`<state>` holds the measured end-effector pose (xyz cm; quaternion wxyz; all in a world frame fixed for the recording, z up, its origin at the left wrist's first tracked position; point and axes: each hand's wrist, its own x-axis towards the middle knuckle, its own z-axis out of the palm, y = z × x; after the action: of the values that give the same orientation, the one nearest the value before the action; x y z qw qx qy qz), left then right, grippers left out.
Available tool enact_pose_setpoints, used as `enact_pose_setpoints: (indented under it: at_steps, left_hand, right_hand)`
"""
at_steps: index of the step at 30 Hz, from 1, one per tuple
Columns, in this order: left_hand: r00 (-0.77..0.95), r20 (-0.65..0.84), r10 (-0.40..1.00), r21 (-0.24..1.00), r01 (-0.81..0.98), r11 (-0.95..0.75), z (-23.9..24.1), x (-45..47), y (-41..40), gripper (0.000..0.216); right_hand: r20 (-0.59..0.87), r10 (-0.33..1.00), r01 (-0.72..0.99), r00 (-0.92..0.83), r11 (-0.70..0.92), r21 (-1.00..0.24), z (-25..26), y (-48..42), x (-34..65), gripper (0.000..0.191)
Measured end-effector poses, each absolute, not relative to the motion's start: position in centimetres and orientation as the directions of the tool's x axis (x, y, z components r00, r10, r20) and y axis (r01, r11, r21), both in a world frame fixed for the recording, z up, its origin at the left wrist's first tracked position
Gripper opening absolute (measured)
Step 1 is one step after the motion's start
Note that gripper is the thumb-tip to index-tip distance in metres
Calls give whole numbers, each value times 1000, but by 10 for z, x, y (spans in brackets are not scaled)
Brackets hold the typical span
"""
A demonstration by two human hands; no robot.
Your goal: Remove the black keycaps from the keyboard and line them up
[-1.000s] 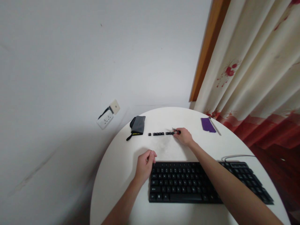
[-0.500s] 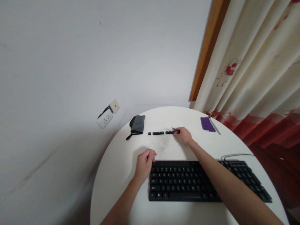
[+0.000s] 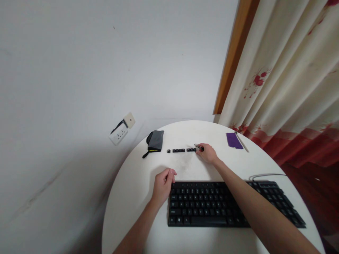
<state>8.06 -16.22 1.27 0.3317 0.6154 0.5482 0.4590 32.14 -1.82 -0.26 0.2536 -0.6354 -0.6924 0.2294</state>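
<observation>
A black keyboard (image 3: 227, 203) lies on a round white table (image 3: 132, 190) near me. My left hand (image 3: 162, 186) rests curled at the keyboard's top left corner, fingers closed, with nothing visible in them. My right hand (image 3: 208, 153) reaches past the keyboard to the right end of a row of loose black keycaps (image 3: 182, 150). Its fingers pinch a small thin tool (image 3: 198, 146) that touches the last keycap in the row.
A grey pouch with a black strap (image 3: 155, 141) lies at the table's far left. A purple cloth (image 3: 234, 140) and a thin stick (image 3: 243, 143) lie at the far right. A wall socket (image 3: 122, 128) hangs left; a curtain (image 3: 291, 88) hangs right. The keyboard's cable (image 3: 265, 175) curls behind it.
Nothing has visibly changed apart from a slight shift of the camera; both hands stay where they were.
</observation>
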Motion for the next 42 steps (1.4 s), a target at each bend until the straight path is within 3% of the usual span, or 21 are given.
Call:
enact_pose_setpoints:
  at_steps: [6,10,15,17,21,22,25,27,33,42]
  left_hand:
    - [-31,224,974,904,380,-196,13,80,-162,38]
    - [-32,218,975,904,383,-190,12,80,-162,38]
    - [-1,238,971,883,416,-216,14,81,-163,38]
    - [37,236,971,867,443,-228,19,82,-165,37]
    - [247,245,938,759,552,-344,37,96,-179,28]
    - [334,227,915,712,584,-390,41,102,-184,34]
    - [562,122,818,580,629,-518,48,124,-199,86]
    - [674,56,737,516,612,-599,47,139,-206,108]
    - [727,-2,686,408,627,-663,38,157,-207,116]
    - [722,-27,691,453,625,-635,40,135,-196,116]
  right_hand:
    - [168,986,695,-19,133,-706,5,-19,329,24]
    - [249,968,619,33,176,-766,24,-32,343,36]
    - [353,929,368,115,290,-883,47,-76,365,39]
    - [371,914,292,163,314,-903,52,-97,373,37]
    - [392,898,306,198,323,-896,52,-130,383,35]
    - [392,897,303,203,323,-896,50,-136,384,35]
    - [362,906,229,217,314,-922,46,-149,383,34]
    - [337,919,187,203,302,-935,45,-155,379,34]
    - [302,947,254,109,267,-930,42,-165,371,32]
    - [263,955,259,137,222,-940,39,-174,364,26]
